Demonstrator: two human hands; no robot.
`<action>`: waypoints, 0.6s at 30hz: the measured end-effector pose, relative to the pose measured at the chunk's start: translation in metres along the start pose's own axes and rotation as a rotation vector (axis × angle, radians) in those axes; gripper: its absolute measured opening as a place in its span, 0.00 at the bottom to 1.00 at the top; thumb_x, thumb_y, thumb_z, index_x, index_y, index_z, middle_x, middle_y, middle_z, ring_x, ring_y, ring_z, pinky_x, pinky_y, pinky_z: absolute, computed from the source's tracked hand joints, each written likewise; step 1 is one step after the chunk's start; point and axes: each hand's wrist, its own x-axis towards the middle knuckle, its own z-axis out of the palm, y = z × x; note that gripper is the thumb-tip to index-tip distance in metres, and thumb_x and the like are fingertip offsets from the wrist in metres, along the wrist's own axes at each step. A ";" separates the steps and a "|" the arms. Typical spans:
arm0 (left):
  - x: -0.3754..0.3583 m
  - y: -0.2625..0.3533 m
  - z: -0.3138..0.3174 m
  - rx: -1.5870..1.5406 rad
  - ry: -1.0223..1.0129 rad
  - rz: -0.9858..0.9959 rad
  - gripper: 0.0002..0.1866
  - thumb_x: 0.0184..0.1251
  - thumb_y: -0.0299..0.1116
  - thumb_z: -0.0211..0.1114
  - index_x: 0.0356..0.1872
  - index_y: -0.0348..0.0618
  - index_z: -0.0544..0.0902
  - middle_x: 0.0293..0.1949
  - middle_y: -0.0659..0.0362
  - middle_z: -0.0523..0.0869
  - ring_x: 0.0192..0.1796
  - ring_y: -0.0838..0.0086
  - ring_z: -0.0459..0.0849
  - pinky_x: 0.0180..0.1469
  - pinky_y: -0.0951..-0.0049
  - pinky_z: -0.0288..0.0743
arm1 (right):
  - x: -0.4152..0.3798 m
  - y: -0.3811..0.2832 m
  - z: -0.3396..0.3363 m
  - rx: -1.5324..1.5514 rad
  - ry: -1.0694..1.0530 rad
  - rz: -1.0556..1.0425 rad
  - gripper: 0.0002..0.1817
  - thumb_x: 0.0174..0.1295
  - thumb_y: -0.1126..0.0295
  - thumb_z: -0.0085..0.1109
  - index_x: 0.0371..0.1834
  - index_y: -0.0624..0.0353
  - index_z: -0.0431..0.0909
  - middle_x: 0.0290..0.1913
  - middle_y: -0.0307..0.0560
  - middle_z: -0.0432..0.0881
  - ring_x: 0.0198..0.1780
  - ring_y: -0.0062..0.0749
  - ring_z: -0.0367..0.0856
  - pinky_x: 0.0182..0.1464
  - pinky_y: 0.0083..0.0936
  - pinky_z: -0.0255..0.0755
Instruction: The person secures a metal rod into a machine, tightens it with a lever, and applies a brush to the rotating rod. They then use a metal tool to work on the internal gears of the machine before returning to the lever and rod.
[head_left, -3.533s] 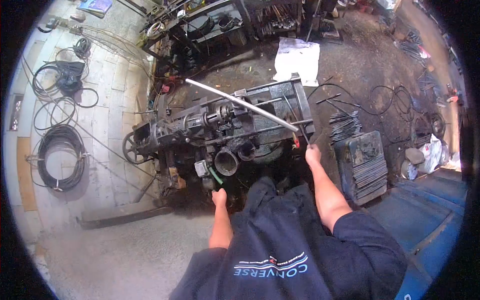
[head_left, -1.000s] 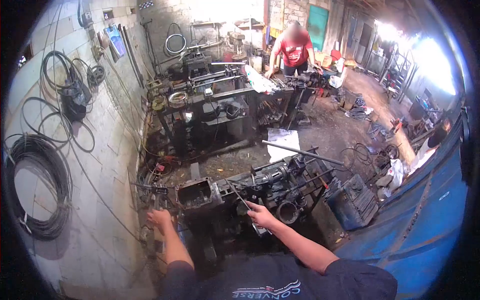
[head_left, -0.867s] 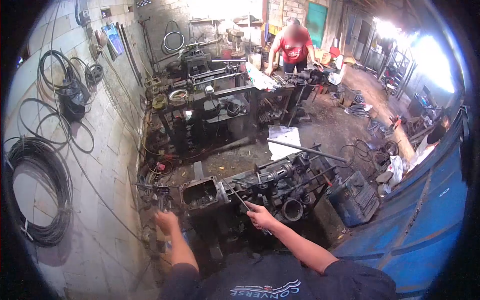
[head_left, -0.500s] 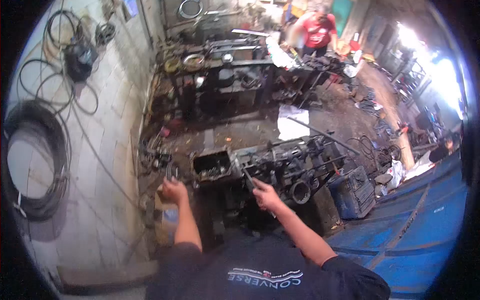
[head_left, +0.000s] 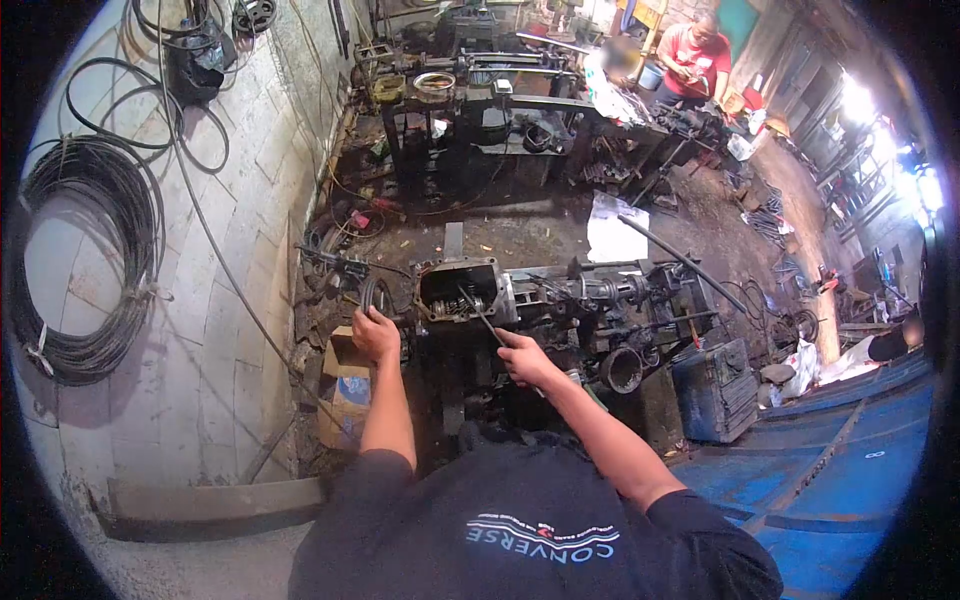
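My left hand (head_left: 376,337) is closed on the near side of a dark round part (head_left: 375,295), left of an open metal housing. My right hand (head_left: 526,360) grips a thin metal rod (head_left: 482,318), whose far end slants up and left into the housing's opening. The rectangular metal housing (head_left: 425,312) shows gears or springs (head_left: 455,305) inside. To its right, a long greasy mechanical assembly (head_left: 600,295) with a round ring-shaped opening (head_left: 622,370) extends away.
A person in a red shirt (head_left: 693,62) stands behind a cluttered metal bench (head_left: 540,100). Coiled cable (head_left: 150,240) hangs on the left wall. A cardboard box (head_left: 335,385), a dark battery-like block (head_left: 715,390), a long bar (head_left: 680,258) and blue sheeting (head_left: 840,470) lie around.
The view has shifted, and the scene looks sharper. The rod in my right hand has moved left, its tip now inside the housing opening. My left hand stays at the round part.
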 end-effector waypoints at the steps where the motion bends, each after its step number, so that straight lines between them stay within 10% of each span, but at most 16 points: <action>1: 0.001 -0.004 0.006 -0.005 0.001 0.004 0.19 0.73 0.41 0.54 0.48 0.32 0.79 0.45 0.41 0.84 0.48 0.45 0.81 0.50 0.49 0.73 | 0.009 0.004 0.001 -0.092 0.051 -0.006 0.30 0.69 0.73 0.49 0.76 0.53 0.61 0.23 0.33 0.70 0.18 0.17 0.62 0.20 0.22 0.59; 4: 0.001 -0.004 0.006 -0.044 0.046 0.040 0.19 0.73 0.41 0.54 0.47 0.32 0.78 0.44 0.40 0.83 0.48 0.44 0.81 0.49 0.48 0.73 | 0.023 0.011 0.004 -0.146 0.166 -0.047 0.30 0.67 0.73 0.51 0.74 0.55 0.64 0.32 0.40 0.81 0.19 0.20 0.65 0.22 0.26 0.63; 6: -0.002 0.000 -0.002 -0.007 -0.005 -0.004 0.19 0.73 0.41 0.54 0.47 0.31 0.78 0.44 0.40 0.83 0.47 0.42 0.81 0.49 0.48 0.73 | 0.020 0.009 0.002 -0.248 0.198 -0.019 0.30 0.64 0.73 0.53 0.72 0.58 0.67 0.43 0.46 0.86 0.28 0.27 0.78 0.31 0.29 0.73; 8: -0.002 -0.006 0.003 -0.059 0.035 0.073 0.17 0.73 0.39 0.54 0.46 0.31 0.77 0.41 0.38 0.83 0.44 0.41 0.81 0.46 0.47 0.73 | 0.021 0.014 0.009 -0.235 0.284 -0.039 0.29 0.60 0.74 0.56 0.68 0.60 0.71 0.61 0.53 0.81 0.58 0.38 0.80 0.59 0.29 0.72; 10: -0.005 -0.003 -0.001 -0.083 0.018 0.048 0.17 0.74 0.39 0.53 0.47 0.31 0.77 0.40 0.38 0.83 0.44 0.40 0.81 0.45 0.46 0.73 | 0.011 0.000 0.019 -0.136 0.292 0.104 0.27 0.61 0.73 0.57 0.67 0.60 0.72 0.60 0.53 0.81 0.59 0.37 0.80 0.61 0.30 0.71; 16: -0.003 -0.004 0.005 0.008 -0.018 -0.041 0.21 0.76 0.43 0.51 0.53 0.32 0.76 0.48 0.38 0.83 0.51 0.42 0.80 0.52 0.48 0.72 | 0.006 -0.005 0.023 -0.078 0.271 0.101 0.26 0.65 0.73 0.55 0.69 0.59 0.71 0.61 0.53 0.81 0.58 0.40 0.81 0.58 0.30 0.71; 17: -0.005 -0.001 -0.002 0.016 -0.046 -0.035 0.22 0.76 0.43 0.51 0.55 0.31 0.76 0.49 0.37 0.82 0.52 0.42 0.80 0.54 0.49 0.72 | 0.034 0.030 0.016 -0.129 0.330 -0.118 0.26 0.65 0.73 0.54 0.69 0.53 0.72 0.24 0.34 0.76 0.17 0.17 0.64 0.18 0.22 0.58; 18: -0.004 0.000 0.000 0.012 -0.048 -0.031 0.22 0.76 0.43 0.51 0.55 0.31 0.76 0.49 0.37 0.82 0.52 0.42 0.80 0.54 0.49 0.72 | 0.043 0.040 0.016 -0.127 0.335 -0.121 0.26 0.65 0.73 0.54 0.69 0.53 0.72 0.24 0.34 0.76 0.17 0.17 0.64 0.18 0.22 0.58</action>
